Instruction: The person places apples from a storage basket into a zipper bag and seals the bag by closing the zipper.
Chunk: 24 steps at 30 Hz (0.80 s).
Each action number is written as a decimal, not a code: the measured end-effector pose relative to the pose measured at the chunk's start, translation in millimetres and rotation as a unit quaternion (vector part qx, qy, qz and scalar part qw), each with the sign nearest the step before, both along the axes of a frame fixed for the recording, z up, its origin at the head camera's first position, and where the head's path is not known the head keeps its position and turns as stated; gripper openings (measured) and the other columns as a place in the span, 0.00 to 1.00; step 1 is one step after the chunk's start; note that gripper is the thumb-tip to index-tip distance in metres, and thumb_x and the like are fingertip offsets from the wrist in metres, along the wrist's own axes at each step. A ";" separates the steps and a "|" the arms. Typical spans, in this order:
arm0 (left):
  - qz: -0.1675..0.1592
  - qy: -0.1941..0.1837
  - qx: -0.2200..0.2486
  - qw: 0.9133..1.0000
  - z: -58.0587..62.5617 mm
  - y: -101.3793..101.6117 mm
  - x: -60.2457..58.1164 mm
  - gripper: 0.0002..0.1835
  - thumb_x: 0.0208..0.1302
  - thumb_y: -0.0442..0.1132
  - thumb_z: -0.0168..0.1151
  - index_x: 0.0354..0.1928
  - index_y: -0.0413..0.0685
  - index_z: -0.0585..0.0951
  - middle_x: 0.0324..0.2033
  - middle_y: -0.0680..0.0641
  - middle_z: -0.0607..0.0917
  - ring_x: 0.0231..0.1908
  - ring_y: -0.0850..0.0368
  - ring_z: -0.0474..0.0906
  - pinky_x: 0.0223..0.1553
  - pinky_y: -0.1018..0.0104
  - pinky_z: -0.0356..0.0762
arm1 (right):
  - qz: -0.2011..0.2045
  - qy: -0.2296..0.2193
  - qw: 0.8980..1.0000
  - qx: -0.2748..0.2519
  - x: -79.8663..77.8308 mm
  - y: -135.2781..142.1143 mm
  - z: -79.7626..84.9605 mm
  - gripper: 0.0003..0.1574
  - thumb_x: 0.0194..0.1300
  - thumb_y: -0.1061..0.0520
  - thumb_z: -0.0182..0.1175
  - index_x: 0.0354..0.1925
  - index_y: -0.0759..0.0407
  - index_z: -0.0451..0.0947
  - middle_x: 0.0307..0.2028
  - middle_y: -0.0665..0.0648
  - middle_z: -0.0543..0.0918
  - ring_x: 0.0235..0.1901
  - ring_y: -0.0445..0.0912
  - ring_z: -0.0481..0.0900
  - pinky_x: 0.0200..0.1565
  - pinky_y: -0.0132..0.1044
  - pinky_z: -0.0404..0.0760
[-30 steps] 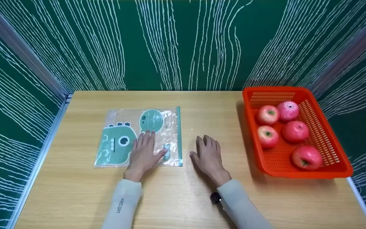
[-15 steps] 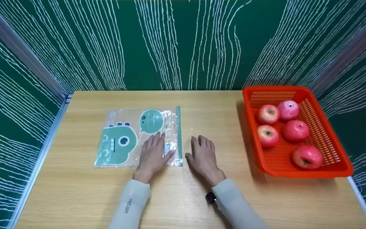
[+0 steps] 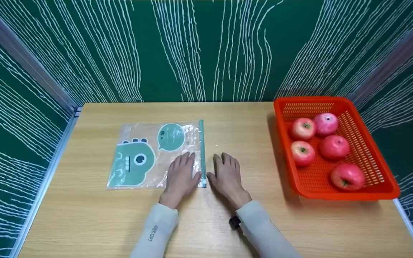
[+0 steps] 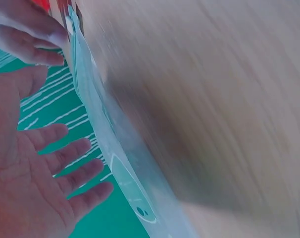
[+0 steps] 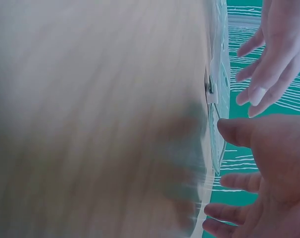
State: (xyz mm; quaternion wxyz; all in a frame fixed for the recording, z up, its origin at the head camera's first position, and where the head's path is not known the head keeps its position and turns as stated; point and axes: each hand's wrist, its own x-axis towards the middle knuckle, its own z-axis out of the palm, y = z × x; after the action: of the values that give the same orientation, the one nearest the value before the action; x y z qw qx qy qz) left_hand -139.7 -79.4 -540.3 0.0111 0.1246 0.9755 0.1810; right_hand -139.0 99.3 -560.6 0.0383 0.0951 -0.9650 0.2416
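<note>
A clear zip bag (image 3: 133,168) with green cartoon prints lies flat on the table. Its green zip strip (image 3: 202,147) runs down the right side, with a slider (image 5: 212,88) at the near corner. Over the bag's right part hovers my left hand (image 3: 180,175), fingers relaxed and holding nothing; the left wrist view shows a gap between its fingers (image 4: 80,176) and the bag. Just right of the zip strip is my right hand (image 3: 227,177), also above the table, its fingers loosely spread and its thumb close to the strip.
An orange plastic basket (image 3: 391,186) stands at the table's right side. Several red apples (image 3: 348,176) lie in it. Green panels (image 3: 242,53) with white wavy lines enclose the wooden table (image 3: 84,215) at the back and both sides.
My left hand has moved right across the bag toward the zip strip. The right hand has shifted slightly left, so the hands are closer together. Bag and basket stay in place.
</note>
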 end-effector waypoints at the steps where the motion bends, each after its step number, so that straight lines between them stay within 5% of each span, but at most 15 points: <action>1: -0.001 0.001 -0.002 1.000 -0.2 1.3 0.3 0.37 0.73 0.50 0.66 0.76 0.39 0.69 0.73 0.34 0.72 0.72 0.36 0.66 0.76 0.42 0.67 | 0.000 0.001 1.000 0.001 -0.3 -0.5 -0.4 0.41 0.68 0.49 0.72 0.70 0.68 0.72 0.67 0.76 0.72 0.69 0.71 0.68 0.74 0.65 0.65; 12: 0.000 -0.017 0.014 1.000 -2.2 15.3 4.7 0.36 0.74 0.51 0.64 0.76 0.38 0.69 0.71 0.36 0.73 0.69 0.37 0.70 0.65 0.40 0.78 | -0.004 -0.011 1.000 0.009 -1.3 -5.1 -0.5 0.40 0.68 0.50 0.72 0.69 0.67 0.72 0.67 0.75 0.72 0.69 0.70 0.68 0.74 0.64 0.66; 24: 0.024 -0.040 0.102 0.994 -5.2 20.2 5.3 0.34 0.72 0.44 0.63 0.75 0.35 0.70 0.67 0.35 0.77 0.65 0.37 0.74 0.60 0.40 0.82 | 0.000 0.020 1.000 0.008 -0.3 -8.1 -1.3 0.39 0.67 0.51 0.73 0.68 0.68 0.72 0.64 0.75 0.73 0.67 0.70 0.70 0.72 0.64 0.69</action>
State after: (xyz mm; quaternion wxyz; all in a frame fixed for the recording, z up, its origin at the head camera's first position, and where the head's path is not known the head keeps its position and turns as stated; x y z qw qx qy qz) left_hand -134.4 -59.2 -545.5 0.0334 0.0946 0.9534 0.2845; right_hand -139.4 91.2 -561.9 0.0565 0.1003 -0.9659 0.2318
